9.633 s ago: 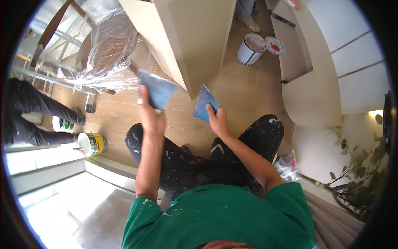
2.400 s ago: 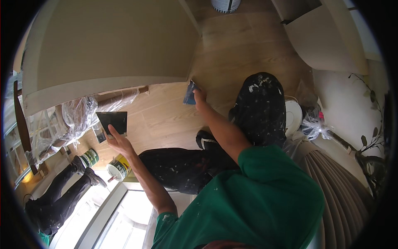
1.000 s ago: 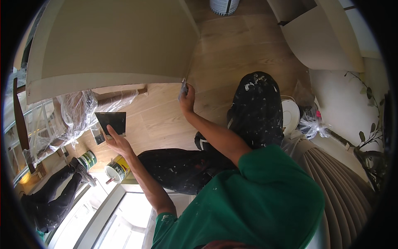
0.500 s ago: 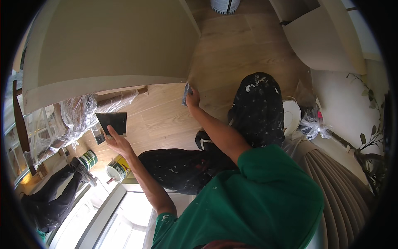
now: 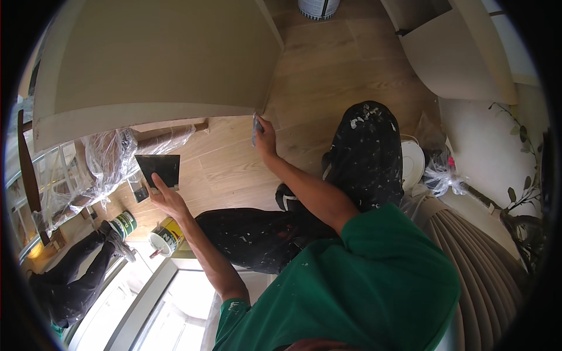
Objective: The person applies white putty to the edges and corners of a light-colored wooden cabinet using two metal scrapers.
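My left hand [image 5: 168,199] grips a wide, dark, flat-bladed putty knife [image 5: 161,168], its thumb laid along the face. In my right hand [image 5: 265,139] is a grey putty knife [image 5: 255,130], seen nearly edge-on. Its tip is close to the corner where the lower edge of the beige wall [image 5: 175,64] ends; whether it touches cannot be made out. The handles of both tools are mostly covered by my fingers.
Clear plastic sheeting [image 5: 111,158] wraps things left of the wall. A yellow bucket [image 5: 166,237] and a green-white bucket [image 5: 123,224] stand at lower left, near another person's legs [image 5: 79,272]. Right of my knee are a white lid [image 5: 412,164] and a plastic bag [image 5: 443,175].
My right hand has shifted slightly left and up along the wall's edge, and its putty knife has turned more upright. The left hand and its tool are almost still.
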### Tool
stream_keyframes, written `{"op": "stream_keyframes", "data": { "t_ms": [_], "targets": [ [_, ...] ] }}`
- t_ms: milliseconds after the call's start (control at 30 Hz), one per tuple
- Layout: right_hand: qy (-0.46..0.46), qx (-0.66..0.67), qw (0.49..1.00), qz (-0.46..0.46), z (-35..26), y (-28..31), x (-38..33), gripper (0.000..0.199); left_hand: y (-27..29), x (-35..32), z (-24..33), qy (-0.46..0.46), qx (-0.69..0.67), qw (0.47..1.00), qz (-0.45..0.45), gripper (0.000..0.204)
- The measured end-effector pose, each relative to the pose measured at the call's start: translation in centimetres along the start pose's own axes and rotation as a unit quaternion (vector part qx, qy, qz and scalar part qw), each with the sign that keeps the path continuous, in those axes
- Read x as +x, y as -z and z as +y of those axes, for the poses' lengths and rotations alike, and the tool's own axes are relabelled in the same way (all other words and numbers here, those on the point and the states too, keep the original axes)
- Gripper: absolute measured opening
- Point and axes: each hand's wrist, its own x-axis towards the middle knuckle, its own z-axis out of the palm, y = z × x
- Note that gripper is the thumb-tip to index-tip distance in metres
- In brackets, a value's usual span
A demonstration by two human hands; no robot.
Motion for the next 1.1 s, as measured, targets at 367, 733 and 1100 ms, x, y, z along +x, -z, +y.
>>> {"op": "stream_keyframes", "data": {
  "t_ms": [367,733,1100],
  "targets": [
    [0.064,-0.052,0.996,0.039,0.9,0.1,-2.2,0.055,0.1,0.0,0.3,0.017,0.018,1.0,0.007,0.063],
    [0.115,-0.095,0.987,0.054,-1.7,-0.7,-4.2,0.051,0.0,-0.5,0.7,0.032,0.021,0.999,-0.002,0.064],
    [0.019,-0.004,0.998,0.055,0.5,-0.5,0.5,0.035,0.2,-0.5,1.0,0.014,0.02,1.0,0.005,0.068]
  ]
}}
